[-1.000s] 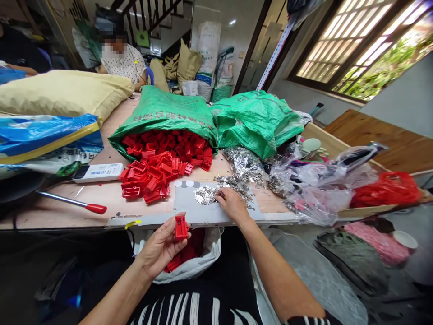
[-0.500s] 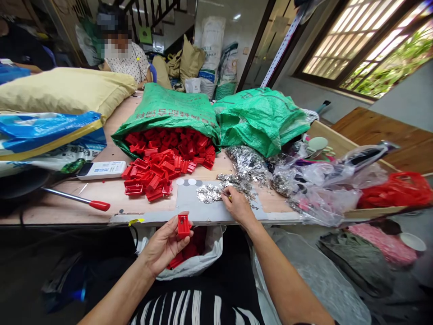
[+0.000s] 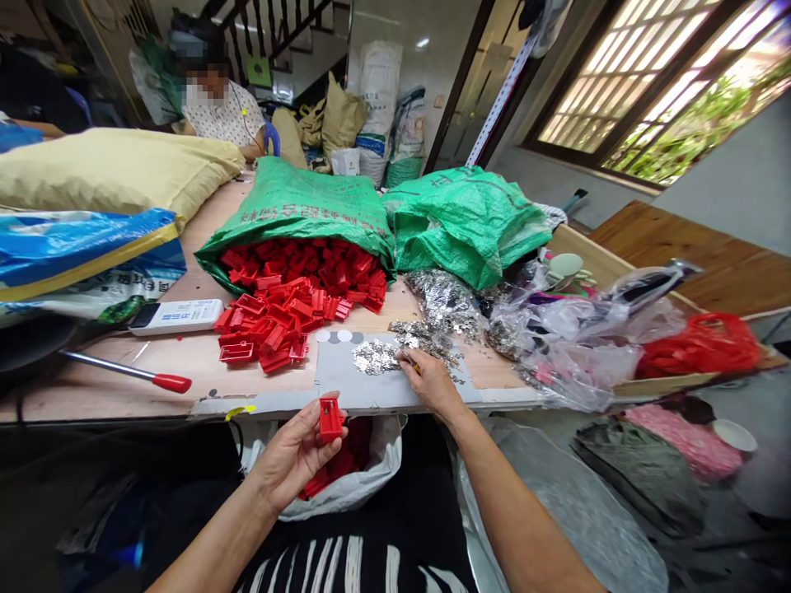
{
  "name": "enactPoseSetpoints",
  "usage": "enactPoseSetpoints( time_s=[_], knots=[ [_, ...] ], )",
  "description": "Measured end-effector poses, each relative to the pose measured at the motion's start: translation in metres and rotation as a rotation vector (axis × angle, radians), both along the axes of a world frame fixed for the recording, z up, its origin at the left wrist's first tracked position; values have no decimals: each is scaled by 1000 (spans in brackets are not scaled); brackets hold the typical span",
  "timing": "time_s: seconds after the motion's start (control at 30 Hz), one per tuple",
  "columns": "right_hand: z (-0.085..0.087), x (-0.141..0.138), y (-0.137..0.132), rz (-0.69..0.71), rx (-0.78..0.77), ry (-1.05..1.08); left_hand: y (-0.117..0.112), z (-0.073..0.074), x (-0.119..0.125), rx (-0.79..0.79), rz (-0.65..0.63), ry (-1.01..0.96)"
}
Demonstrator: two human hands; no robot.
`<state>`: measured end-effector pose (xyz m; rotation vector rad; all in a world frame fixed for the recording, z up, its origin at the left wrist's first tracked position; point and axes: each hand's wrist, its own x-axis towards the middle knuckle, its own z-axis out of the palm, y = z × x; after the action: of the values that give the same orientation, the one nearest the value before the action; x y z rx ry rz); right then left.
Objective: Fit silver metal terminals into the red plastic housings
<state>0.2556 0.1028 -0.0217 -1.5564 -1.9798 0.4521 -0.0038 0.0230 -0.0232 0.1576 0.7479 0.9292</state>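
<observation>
Little moved | left hand (image 3: 295,458) grips red case (image 3: 330,420) | right hand (image 3: 432,384) pinches unclear item (image 3: 416,369) | green sack (image 3: 309,188): red cases (image 3: 290,315)

We see a bright red case (image 3: 330,420), a heap of red cases (image 3: 265,329), and silver metal pieces (image 3: 374,357) on a grey sheet (image 3: 371,390). Our tabletop (image 3: 37,394) is pale pinkish-tan, the sack (image 3: 309,188) green with reddish lettering. Far off, a co-worker's shirt (image 3: 216,119) looks white with dark dots.
</observation>
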Motion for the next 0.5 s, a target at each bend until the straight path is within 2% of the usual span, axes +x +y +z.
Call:
enactPoseSetpoints(
  time_s=[0.23,0.37,0.5],
  knots=[
    [0,-2,-1,-97,-9,1,0,3,-1,-13,11,18],
    [1,-1,1,-115,8,81,2,2,0,-10,10,23],
    [3,0,1,-126,-62,232,2,0,1,11,0,30]
  ],
)
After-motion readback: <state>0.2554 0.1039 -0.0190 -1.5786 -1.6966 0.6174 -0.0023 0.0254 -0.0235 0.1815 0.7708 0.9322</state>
